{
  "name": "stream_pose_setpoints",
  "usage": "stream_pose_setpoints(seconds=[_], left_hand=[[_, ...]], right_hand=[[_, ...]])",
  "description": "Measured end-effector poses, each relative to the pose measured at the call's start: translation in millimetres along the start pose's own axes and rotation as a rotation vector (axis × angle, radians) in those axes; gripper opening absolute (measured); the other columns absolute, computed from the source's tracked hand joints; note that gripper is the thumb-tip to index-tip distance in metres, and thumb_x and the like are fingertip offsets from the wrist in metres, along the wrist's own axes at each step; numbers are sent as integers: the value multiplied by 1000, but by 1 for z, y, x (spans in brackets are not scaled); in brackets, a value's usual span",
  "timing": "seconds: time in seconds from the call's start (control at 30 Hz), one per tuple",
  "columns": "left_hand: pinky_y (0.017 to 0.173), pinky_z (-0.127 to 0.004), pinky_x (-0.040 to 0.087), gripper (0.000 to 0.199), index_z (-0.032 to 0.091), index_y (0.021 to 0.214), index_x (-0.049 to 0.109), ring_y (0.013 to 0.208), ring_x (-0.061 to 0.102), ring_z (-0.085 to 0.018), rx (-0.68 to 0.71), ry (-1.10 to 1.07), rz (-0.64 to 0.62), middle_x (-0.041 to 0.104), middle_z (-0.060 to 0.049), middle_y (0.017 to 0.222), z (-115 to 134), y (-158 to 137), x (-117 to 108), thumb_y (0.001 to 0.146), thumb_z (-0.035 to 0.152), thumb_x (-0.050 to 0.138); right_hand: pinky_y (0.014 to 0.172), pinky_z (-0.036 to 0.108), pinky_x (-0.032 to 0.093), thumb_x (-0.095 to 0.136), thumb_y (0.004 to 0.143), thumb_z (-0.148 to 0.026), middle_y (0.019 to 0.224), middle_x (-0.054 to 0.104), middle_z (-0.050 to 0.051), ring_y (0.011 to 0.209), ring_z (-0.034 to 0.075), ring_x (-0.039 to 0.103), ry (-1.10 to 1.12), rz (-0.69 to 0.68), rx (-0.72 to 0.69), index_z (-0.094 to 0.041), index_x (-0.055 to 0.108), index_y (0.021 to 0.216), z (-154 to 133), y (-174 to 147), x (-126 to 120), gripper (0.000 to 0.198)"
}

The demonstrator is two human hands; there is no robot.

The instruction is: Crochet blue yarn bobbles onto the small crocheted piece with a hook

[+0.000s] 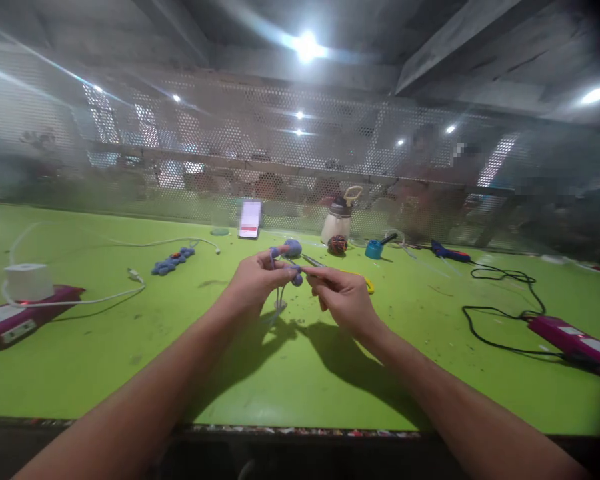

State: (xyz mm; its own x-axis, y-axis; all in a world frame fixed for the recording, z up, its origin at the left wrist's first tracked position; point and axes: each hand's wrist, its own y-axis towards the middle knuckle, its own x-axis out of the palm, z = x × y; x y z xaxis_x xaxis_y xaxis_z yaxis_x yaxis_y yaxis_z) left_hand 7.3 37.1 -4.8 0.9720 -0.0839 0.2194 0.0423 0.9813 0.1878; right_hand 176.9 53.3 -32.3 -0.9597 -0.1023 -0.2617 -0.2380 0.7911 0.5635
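My left hand (260, 277) pinches a small blue-purple crochet piece (297, 280) between thumb and fingers, with yarn looped over the raised index finger. Loose strands of that yarn (279, 297) hang below the fingers. My right hand (343, 293) is closed close beside it, its fingertips pinching what looks like a thin crochet hook, mostly hidden, at the piece. Just beyond the hands lies a ball of blue-purple yarn (293, 249). Scissors with yellow handles (369, 285) are partly covered by my right hand, their grey blades pointing away to the left.
A string of blue crocheted shapes (174, 261) lies left, near a white cable and power strip (23, 327). Behind stand a phone (250, 219), a bottle (337, 223), a dark yarn ball (337, 245) and a blue container (374, 249). A glue gun (450, 253) and another power strip (575, 341) lie right.
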Motion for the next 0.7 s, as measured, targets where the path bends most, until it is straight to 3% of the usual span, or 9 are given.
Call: stream_pose_setpoints(seconds=[0.07,0.13,0.23,0.37,0.53,0.7], left_hand=[[81,-33,46,60,5,122,59,69,62,-14,-41,-3,-54,65,-1,70,6,1,-6,64,7,75],[78,-33,46,59,6,122,60,66,61,-14,-32,61,-94,64,0,68,11,1,-11,65,7,74],[76,-33,46,57,8,123,60,65,61,-14,23,251,-104,62,1,64,14,0,-14,68,8,72],[74,-34,46,54,10,121,63,66,60,-15,42,373,-89,63,1,65,14,1,-15,67,8,69],[78,-33,45,40,11,107,70,67,58,-14,19,315,-98,65,0,71,12,5,-19,67,8,67],[83,-34,43,33,11,99,73,76,61,-16,-50,195,-179,69,-4,77,11,4,-19,67,10,71]], right_hand=[[58,28,45,58,88,-22,84,72,7,66,15,60,-223,-87,-204,-18,75,108,-1,3,-9,26],[64,30,45,51,92,-19,85,72,9,71,16,61,-423,-165,-342,-18,73,114,-4,6,-17,30],[60,29,40,44,94,-14,82,69,9,65,16,55,-662,-289,-355,-17,68,123,-12,7,-24,37],[60,28,38,46,92,-10,85,69,9,65,16,53,-735,-362,-287,-22,67,126,-23,6,-27,41],[60,28,38,49,90,-12,81,69,7,65,15,52,-522,-412,-215,-21,70,120,-26,6,-29,38],[45,23,23,54,88,-21,56,47,-4,47,8,27,-155,-467,15,-20,72,118,-20,7,-28,35]])
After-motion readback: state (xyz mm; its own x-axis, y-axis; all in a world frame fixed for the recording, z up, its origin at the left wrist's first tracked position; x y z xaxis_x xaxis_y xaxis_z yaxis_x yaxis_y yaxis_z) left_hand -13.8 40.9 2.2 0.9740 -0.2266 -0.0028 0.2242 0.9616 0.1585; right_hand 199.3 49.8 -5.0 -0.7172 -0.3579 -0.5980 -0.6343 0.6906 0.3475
